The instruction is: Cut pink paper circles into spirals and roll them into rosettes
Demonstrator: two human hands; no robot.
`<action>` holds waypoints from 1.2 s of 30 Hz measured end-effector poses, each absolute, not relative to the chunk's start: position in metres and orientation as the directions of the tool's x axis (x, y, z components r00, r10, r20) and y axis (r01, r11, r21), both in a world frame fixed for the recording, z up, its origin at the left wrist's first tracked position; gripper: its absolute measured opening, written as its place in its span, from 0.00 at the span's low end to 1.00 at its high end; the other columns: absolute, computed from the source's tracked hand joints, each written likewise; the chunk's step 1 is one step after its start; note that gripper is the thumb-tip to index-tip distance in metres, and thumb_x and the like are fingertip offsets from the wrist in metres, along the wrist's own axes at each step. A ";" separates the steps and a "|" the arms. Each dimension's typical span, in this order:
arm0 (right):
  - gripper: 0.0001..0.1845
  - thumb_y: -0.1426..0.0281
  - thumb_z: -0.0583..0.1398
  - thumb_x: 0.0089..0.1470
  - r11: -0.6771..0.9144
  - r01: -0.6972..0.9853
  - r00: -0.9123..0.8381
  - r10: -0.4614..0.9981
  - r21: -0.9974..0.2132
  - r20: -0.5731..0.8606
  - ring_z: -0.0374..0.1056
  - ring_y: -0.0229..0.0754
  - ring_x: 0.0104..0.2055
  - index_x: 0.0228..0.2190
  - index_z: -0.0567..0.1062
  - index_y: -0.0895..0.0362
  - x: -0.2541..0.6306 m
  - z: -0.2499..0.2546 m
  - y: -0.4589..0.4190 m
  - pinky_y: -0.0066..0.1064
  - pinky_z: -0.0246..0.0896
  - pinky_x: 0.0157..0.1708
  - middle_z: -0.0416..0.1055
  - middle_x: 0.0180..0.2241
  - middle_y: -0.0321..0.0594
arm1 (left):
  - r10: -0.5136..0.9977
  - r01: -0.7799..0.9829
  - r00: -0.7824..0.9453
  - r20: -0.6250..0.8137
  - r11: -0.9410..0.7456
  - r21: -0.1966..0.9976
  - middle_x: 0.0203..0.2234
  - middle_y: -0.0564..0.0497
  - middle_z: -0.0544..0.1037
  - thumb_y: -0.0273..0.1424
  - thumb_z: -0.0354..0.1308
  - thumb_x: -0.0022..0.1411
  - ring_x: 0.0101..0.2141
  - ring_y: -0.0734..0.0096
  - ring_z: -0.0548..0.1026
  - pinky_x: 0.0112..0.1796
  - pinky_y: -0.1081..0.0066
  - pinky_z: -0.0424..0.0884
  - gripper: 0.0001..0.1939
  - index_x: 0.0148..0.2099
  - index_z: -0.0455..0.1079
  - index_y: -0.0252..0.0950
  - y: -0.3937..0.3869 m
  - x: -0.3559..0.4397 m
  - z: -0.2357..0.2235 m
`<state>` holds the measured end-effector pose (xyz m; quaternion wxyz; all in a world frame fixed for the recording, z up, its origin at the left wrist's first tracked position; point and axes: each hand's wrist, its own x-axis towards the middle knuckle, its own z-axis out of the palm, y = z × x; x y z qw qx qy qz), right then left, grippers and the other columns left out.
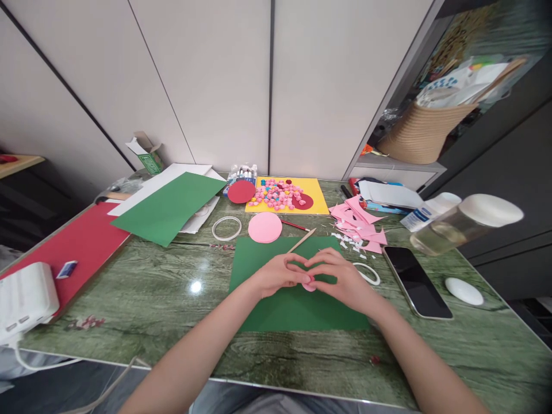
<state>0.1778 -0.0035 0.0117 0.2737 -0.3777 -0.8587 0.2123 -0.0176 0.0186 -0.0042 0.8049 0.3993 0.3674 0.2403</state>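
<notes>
Soft, even illumination; I see round white glare [195, 286] on the glossy green wood-grained counter [172, 322], and stretching toward the edges.

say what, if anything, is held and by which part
A small pink piece, pinched by its upper part between the fingers of the left hand and right hand; the lower edge shows below them.

The small, mostly hidden pink piece [309, 287] is held over the green sheet [276, 315].
</notes>
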 end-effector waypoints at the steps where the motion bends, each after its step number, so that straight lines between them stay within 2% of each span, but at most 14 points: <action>1: 0.04 0.68 0.63 0.52 0.632 0.547 -0.551 0.765 -0.548 0.332 0.64 0.46 0.46 0.33 0.78 0.50 0.178 0.010 -0.003 0.44 0.63 0.45 0.74 0.40 0.39 | 0.702 -0.109 0.580 -0.412 0.568 0.816 0.27 0.48 0.79 0.30 0.71 0.39 0.29 0.73 0.76 0.35 0.71 0.65 0.25 0.41 0.67 0.34 0.018 -0.016 -0.004; 5: 0.04 0.69 0.62 0.53 0.661 0.595 -0.503 0.750 -0.458 0.429 0.65 0.46 0.44 0.34 0.77 0.51 0.177 0.004 -0.001 0.44 0.61 0.45 0.75 0.38 0.40 | 0.755 -0.225 0.500 -0.425 0.587 0.778 0.23 0.51 0.78 0.29 0.71 0.39 0.25 0.79 0.72 0.29 0.76 0.60 0.25 0.41 0.68 0.33 0.014 -0.009 -0.005; 9: 0.04 0.69 0.62 0.53 0.650 0.617 -0.467 0.756 -0.444 0.458 0.65 0.47 0.44 0.34 0.76 0.52 0.175 0.002 -0.002 0.43 0.59 0.45 0.74 0.38 0.41 | 0.744 -0.290 0.490 -0.455 0.631 0.719 0.22 0.53 0.77 0.27 0.72 0.36 0.23 0.82 0.69 0.29 0.76 0.58 0.27 0.41 0.67 0.33 0.013 -0.008 -0.006; 13: 0.04 0.68 0.63 0.52 0.630 0.600 -0.484 0.777 -0.493 0.403 0.65 0.47 0.44 0.33 0.77 0.51 0.177 0.006 -0.002 0.43 0.61 0.44 0.74 0.39 0.40 | 0.735 -0.266 0.510 -0.446 0.628 0.731 0.23 0.51 0.78 0.27 0.72 0.36 0.23 0.81 0.70 0.28 0.76 0.58 0.27 0.41 0.67 0.33 0.014 -0.010 -0.006; 16: 0.05 0.68 0.63 0.52 0.596 0.572 -0.498 0.798 -0.564 0.338 0.64 0.46 0.46 0.34 0.77 0.49 0.179 0.013 -0.002 0.41 0.62 0.44 0.73 0.40 0.39 | 0.727 -0.242 0.534 -0.431 0.620 0.746 0.25 0.50 0.78 0.29 0.72 0.37 0.27 0.76 0.74 0.29 0.76 0.58 0.27 0.41 0.68 0.33 0.016 -0.012 -0.007; 20: 0.06 0.68 0.64 0.51 0.561 0.537 -0.520 0.808 -0.630 0.277 0.64 0.45 0.46 0.34 0.79 0.48 0.180 0.020 -0.004 0.40 0.63 0.45 0.73 0.41 0.38 | 0.668 -0.170 0.632 -0.392 0.613 0.772 0.27 0.48 0.79 0.29 0.71 0.39 0.28 0.74 0.75 0.29 0.75 0.60 0.25 0.41 0.68 0.34 0.018 -0.017 -0.007; 24: 0.06 0.67 0.65 0.48 0.555 0.502 -0.569 0.790 -0.664 0.230 0.64 0.45 0.47 0.33 0.79 0.48 0.180 0.019 -0.005 0.40 0.64 0.45 0.73 0.41 0.38 | 0.611 -0.099 0.704 -0.362 0.589 0.802 0.27 0.49 0.80 0.28 0.72 0.38 0.31 0.71 0.77 0.36 0.71 0.66 0.24 0.40 0.69 0.34 0.020 -0.021 -0.008; 27: 0.04 0.67 0.65 0.48 0.564 0.498 -0.598 0.773 -0.658 0.209 0.64 0.45 0.45 0.31 0.79 0.49 0.179 0.017 -0.005 0.40 0.64 0.44 0.73 0.40 0.38 | 0.623 -0.080 0.706 -0.336 0.541 0.837 0.25 0.49 0.80 0.28 0.72 0.36 0.31 0.69 0.78 0.41 0.66 0.67 0.24 0.39 0.69 0.33 0.019 -0.020 -0.007; 32: 0.03 0.70 0.63 0.52 0.636 0.532 -0.554 0.761 -0.559 0.338 0.64 0.45 0.44 0.32 0.78 0.51 0.178 0.011 -0.002 0.42 0.63 0.44 0.75 0.37 0.38 | 0.729 -0.132 0.547 -0.411 0.560 0.818 0.26 0.50 0.79 0.29 0.72 0.37 0.28 0.74 0.76 0.34 0.73 0.65 0.25 0.39 0.68 0.33 0.014 -0.013 -0.003; 36: 0.04 0.70 0.63 0.52 0.684 0.560 -0.501 0.729 -0.468 0.466 0.65 0.45 0.42 0.33 0.77 0.52 0.179 0.006 0.000 0.42 0.63 0.43 0.76 0.36 0.39 | 0.768 -0.291 0.464 -0.442 0.603 0.743 0.24 0.51 0.78 0.26 0.71 0.40 0.25 0.80 0.73 0.29 0.78 0.61 0.25 0.42 0.67 0.33 0.009 -0.005 -0.004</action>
